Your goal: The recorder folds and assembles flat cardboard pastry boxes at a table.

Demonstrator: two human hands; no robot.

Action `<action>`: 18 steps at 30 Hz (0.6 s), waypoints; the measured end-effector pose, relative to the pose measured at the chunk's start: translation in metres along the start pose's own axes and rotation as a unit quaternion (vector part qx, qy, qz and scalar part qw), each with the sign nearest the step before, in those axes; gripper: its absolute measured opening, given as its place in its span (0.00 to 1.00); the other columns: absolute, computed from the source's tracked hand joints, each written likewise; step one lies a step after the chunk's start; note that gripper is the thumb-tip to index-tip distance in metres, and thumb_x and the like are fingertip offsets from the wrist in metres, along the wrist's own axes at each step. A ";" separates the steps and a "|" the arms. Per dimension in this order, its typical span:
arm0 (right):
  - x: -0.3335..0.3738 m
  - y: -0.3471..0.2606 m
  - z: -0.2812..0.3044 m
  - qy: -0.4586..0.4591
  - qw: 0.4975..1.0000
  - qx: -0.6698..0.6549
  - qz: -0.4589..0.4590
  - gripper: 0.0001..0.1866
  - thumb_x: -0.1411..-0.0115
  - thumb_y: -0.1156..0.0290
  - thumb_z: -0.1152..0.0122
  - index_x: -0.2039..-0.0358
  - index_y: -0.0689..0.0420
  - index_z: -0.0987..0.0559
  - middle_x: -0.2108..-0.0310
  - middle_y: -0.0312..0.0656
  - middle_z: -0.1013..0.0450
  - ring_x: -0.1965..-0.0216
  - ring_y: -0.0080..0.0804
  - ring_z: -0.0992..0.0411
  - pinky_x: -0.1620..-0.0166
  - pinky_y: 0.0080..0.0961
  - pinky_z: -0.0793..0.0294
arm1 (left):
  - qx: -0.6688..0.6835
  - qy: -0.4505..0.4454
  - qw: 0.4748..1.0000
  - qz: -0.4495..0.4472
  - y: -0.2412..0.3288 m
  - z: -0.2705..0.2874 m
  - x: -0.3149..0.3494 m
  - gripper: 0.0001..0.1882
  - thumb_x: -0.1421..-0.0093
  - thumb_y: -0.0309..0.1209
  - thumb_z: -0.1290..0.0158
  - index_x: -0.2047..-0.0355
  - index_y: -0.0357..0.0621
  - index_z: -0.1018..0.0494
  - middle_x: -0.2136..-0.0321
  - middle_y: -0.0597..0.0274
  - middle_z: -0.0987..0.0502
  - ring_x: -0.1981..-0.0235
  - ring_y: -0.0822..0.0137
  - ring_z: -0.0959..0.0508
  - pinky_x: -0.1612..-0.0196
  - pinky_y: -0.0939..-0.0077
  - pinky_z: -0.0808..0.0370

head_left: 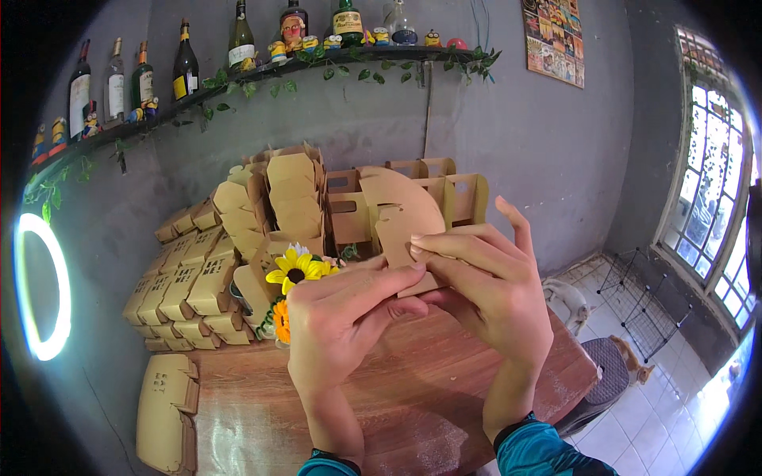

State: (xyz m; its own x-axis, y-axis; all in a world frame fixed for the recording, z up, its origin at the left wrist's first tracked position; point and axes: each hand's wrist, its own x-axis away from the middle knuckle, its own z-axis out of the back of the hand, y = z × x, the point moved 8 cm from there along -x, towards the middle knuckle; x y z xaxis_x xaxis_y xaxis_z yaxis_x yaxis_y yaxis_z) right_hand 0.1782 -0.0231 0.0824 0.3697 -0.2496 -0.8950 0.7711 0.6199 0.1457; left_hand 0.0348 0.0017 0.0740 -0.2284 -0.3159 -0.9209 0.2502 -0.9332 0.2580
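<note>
And here the left hand [337,317] and right hand [496,285] both pinch the brown cardboard piece [397,226], its broad curved part rising beyond the fingertips. It looks light, stiff yet easily creased, so gentle pinches by the folds should suit.

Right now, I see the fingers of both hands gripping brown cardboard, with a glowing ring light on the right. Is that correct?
No: the head view shows the ring light on the left. Left fingers and right fingers do grip brown cardboard.

Cardbd piece [403,226] is matt, tbl [421,373] glossy wd.
</note>
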 end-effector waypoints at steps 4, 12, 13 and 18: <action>0.001 -0.009 0.006 0.004 1.000 0.001 0.000 0.19 0.56 0.64 0.30 0.61 0.50 0.16 0.57 0.25 0.21 0.58 0.24 0.25 0.36 0.53 0.47 | -0.030 0.017 0.994 -0.107 0.014 0.006 -0.003 0.14 0.49 0.24 0.35 0.61 0.37 0.20 0.74 0.58 0.17 0.69 0.62 0.15 0.50 0.64 0.20; 0.001 -0.022 0.028 0.076 0.992 0.087 0.057 0.20 0.57 0.55 0.32 0.64 0.52 0.13 0.58 0.29 0.19 0.60 0.32 0.24 0.37 0.50 0.42 | 0.424 0.036 0.898 0.113 -0.019 -0.005 0.000 0.39 0.40 0.27 0.39 0.33 0.38 0.48 0.54 0.48 0.21 0.54 0.64 0.20 0.53 0.72 0.22; 0.002 -0.020 0.030 0.073 0.992 0.092 0.055 0.20 0.57 0.55 0.32 0.64 0.52 0.13 0.58 0.29 0.19 0.60 0.32 0.24 0.37 0.50 0.42 | 0.398 0.041 0.903 0.153 -0.021 -0.009 -0.002 0.34 0.38 0.25 0.41 0.36 0.35 0.44 0.55 0.48 0.21 0.53 0.64 0.20 0.52 0.73 0.22; 0.000 0.002 0.025 0.081 0.985 -0.136 -0.065 0.32 0.59 0.54 0.22 0.53 0.55 0.16 0.51 0.44 0.23 0.55 0.40 0.23 0.48 0.41 0.26 | 0.369 0.045 0.916 0.154 -0.029 -0.015 0.001 0.23 0.39 0.17 0.45 0.43 0.29 0.35 0.55 0.49 0.20 0.53 0.68 0.21 0.51 0.77 0.25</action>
State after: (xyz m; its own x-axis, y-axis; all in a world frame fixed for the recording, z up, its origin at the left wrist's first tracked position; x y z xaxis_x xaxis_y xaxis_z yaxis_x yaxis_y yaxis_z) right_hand 0.1928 -0.0407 0.0929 0.1724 -0.2314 -0.9574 0.6302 0.7729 -0.0733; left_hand 0.0411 0.0313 0.0613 -0.1665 -0.5984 -0.7837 -0.4213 -0.6754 0.6052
